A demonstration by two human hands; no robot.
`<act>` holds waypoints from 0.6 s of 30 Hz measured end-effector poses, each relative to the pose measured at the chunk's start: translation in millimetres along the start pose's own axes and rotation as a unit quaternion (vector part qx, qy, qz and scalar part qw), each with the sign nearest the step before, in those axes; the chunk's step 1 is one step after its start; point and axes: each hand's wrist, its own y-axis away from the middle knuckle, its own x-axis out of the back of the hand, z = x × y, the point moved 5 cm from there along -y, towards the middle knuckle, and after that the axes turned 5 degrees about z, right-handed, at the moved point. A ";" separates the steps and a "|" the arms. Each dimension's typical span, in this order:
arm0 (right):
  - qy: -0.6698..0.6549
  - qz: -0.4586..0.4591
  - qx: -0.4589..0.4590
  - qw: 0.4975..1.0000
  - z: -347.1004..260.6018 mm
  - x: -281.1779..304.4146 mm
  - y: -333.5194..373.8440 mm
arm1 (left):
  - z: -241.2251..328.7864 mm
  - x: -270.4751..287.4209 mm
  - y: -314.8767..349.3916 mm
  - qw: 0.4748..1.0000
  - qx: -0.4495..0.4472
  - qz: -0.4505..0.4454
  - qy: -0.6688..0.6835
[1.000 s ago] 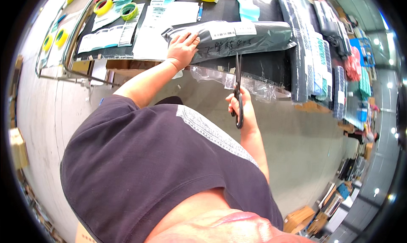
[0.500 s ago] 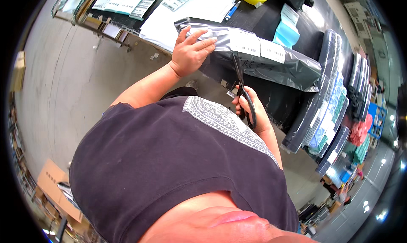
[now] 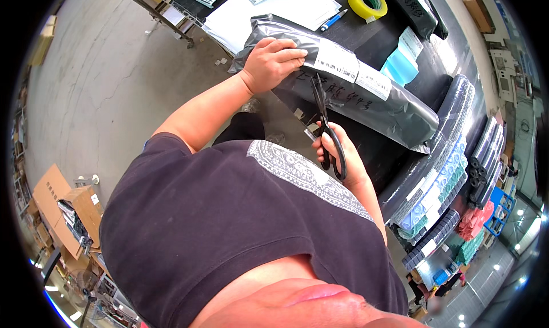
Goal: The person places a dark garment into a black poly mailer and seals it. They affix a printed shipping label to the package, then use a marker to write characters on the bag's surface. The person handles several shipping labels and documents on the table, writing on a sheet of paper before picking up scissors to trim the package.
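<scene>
A long black plastic package lies across the near edge of the dark table, with two white labels on its upper side and handwriting on its near face. My left hand grips the package at its left end, fingers closed over the top. My right hand is closed around the handles of black scissors. Their blades point up at the package's near face, slightly parted; I cannot tell whether they touch it. A small shiny piece shows beside the right fingers, too small to name.
White sheets, a blue pen, a yellow tape roll and a light blue label strip lie beyond the package. Plastic-wrapped rolls are stacked to the right. Cardboard boxes stand on the floor at left.
The package has tipped in my left hand, so its near face and handwriting show more. The scissors stay close to it in my right hand. The whole view has shifted a little.
</scene>
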 end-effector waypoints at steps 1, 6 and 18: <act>0.004 0.006 -0.001 1.000 0.6 -2.7 -1.5 | -1.4 -1.6 1.3 1.000 -0.007 0.012 -0.003; -0.026 0.050 -0.006 0.998 -0.8 -19.2 5.2 | 0.8 0.0 -3.9 1.000 0.001 0.026 0.015; -0.025 0.134 -0.045 0.990 -7.8 -51.9 26.4 | 6.6 10.8 0.7 0.997 0.009 0.020 0.073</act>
